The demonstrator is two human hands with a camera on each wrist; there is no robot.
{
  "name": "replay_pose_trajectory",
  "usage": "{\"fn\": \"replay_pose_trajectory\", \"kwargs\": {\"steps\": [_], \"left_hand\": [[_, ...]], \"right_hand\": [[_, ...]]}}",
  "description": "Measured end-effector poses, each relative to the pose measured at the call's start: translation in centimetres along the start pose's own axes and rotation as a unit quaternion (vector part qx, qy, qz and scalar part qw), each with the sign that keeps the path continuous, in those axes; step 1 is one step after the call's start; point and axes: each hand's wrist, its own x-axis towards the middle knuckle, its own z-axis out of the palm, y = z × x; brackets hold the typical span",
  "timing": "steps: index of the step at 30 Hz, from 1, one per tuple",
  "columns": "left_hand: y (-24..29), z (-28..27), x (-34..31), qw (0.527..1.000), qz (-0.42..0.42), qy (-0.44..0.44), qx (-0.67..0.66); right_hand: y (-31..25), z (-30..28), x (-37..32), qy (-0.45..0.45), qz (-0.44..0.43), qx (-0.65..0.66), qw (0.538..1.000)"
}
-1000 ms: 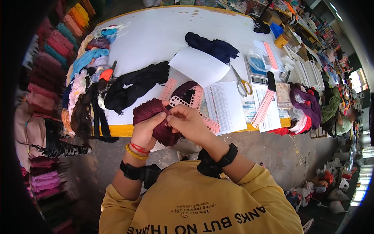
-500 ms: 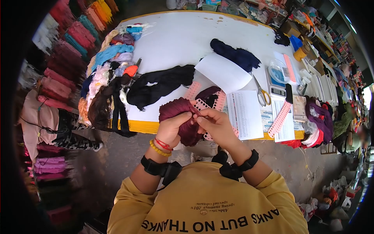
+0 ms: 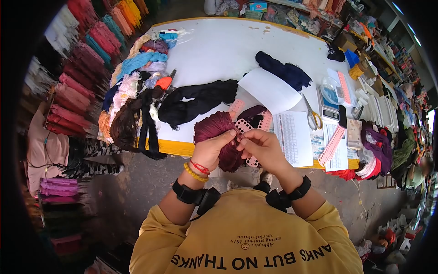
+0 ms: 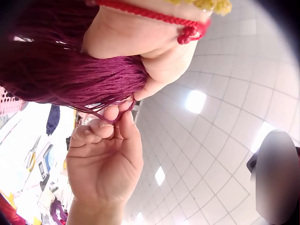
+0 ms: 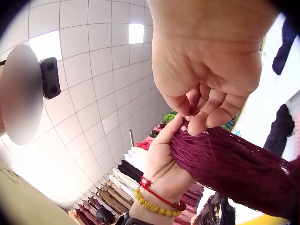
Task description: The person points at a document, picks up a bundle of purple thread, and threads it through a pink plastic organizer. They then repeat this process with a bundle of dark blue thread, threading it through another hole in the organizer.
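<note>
A thick skein of burgundy yarn point(image 3: 212, 128) is held up at the table's front edge. My left hand point(image 3: 207, 153) grips it, thumb over the strands, with a red cord and a yellow beaded bracelet at the wrist. Close against the left thumb, my right hand point(image 3: 265, 148) pinches a thin strand of the skein. In the left wrist view a loop of yarn point(image 4: 108, 121) runs between the two hands' fingertips. From the right wrist view, the right fingers point(image 5: 218, 116) are curled in at the skein's end. Behind the hands lie perforated pink cards point(image 3: 265, 120) with dark purple yarn.
Black yarn point(image 3: 196, 102) and a navy skein point(image 3: 283, 71) lie on the white table point(image 3: 214, 50). Mixed skeins point(image 3: 141, 64) line its left side. To the right are printed sheets point(image 3: 292, 139), scissors point(image 3: 314, 119), a scale point(image 3: 329, 113) and another pink card point(image 3: 332, 145).
The head view has swung, so table and hands appear farther right and slightly lower. Both hands stay at the skein, the right fingertips shifting slightly beside the left thumb.
</note>
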Motion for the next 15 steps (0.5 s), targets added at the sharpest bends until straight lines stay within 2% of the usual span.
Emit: {"fn": "replay_pose_trajectory", "kwargs": {"steps": [15], "left_hand": [[0.52, 0.19, -0.33, 1.0, -0.014, -0.019, -0.021]], "right_hand": [[0.12, 0.43, 0.24, 0.032, -0.034, 0.04, 0.998]]}}
